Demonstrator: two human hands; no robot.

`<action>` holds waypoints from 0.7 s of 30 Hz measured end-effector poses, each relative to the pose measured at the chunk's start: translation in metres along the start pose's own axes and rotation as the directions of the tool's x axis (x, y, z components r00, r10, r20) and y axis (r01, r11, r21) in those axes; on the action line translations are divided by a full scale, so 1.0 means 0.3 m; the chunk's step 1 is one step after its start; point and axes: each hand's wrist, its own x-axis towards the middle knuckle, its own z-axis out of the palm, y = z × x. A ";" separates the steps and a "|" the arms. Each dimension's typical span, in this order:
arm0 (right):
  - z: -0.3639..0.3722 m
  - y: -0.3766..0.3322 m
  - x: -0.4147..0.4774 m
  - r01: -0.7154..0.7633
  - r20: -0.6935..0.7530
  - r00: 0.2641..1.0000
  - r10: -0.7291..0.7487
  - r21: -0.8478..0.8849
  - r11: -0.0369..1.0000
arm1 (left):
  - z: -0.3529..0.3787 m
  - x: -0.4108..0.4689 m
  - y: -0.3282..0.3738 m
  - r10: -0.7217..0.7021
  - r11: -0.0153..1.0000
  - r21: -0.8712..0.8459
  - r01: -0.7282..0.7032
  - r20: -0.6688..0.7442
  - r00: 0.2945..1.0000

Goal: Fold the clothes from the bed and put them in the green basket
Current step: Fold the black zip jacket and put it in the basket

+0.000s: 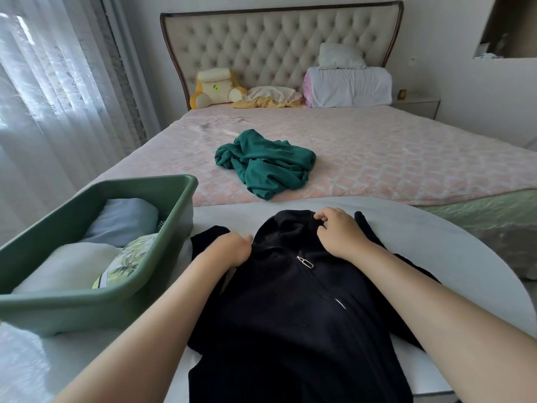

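A black zip-up jacket (pixel 290 315) lies spread on a white round table (pixel 436 242) in front of me, its collar toward the bed. My left hand (pixel 229 248) grips the jacket's left shoulder with curled fingers. Near the collar, my right hand (pixel 337 231) pinches the black fabric at the top right. A crumpled dark green garment (pixel 264 162) lies in the middle of the pink bed (pixel 392 158). The green basket (pixel 162 266) stands on the table at my left and holds folded pale blue, white and leaf-patterned clothes.
Pillows, a rolled white quilt (pixel 348 85) and a yellow plush cushion (pixel 215 87) sit against the tufted headboard. Sheer curtains (pixel 52 82) hang at the left. A nightstand (pixel 415 104) stands at the bed's far right.
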 end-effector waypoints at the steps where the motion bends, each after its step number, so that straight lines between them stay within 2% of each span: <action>1: 0.001 0.000 0.012 -0.047 0.011 0.999 0.048 -0.010 0.999 | 0.000 0.013 0.012 -0.021 1.000 -0.023 0.021 0.016 1.000; 5: -0.008 -0.005 0.053 -0.197 0.095 0.976 0.198 -0.019 0.980 | 0.000 0.082 0.050 -0.048 0.998 -0.037 0.051 0.084 0.995; 13: -0.018 -0.015 0.161 -0.247 0.222 0.949 0.225 0.075 0.966 | 0.009 0.213 0.082 -0.097 0.986 -0.131 0.105 0.062 0.993; 15: -0.007 -0.012 0.202 -0.243 0.219 0.948 0.231 0.029 0.970 | 0.004 0.244 0.079 -0.110 0.982 -0.148 0.114 0.039 0.993; 17: 0.010 0.000 0.235 -0.185 0.135 0.970 0.202 -0.128 0.974 | -0.023 0.258 0.088 -0.125 0.974 -0.198 0.114 -0.042 0.991; 18: 0.016 0.003 0.249 -0.170 0.081 0.979 0.187 -0.182 0.968 | -0.046 0.265 0.094 -0.127 0.971 -0.219 0.097 -0.128 0.984; 19: 0.022 0.008 0.264 -0.173 0.020 0.983 0.181 -0.201 0.964 | -0.072 0.271 0.104 -0.135 0.965 -0.251 0.074 -0.237 0.962; 21: 0.019 0.013 0.287 -0.190 -0.105 0.978 0.178 -0.120 0.974 | -0.134 0.280 0.128 -0.179 0.927 -0.374 -0.001 -0.446 0.877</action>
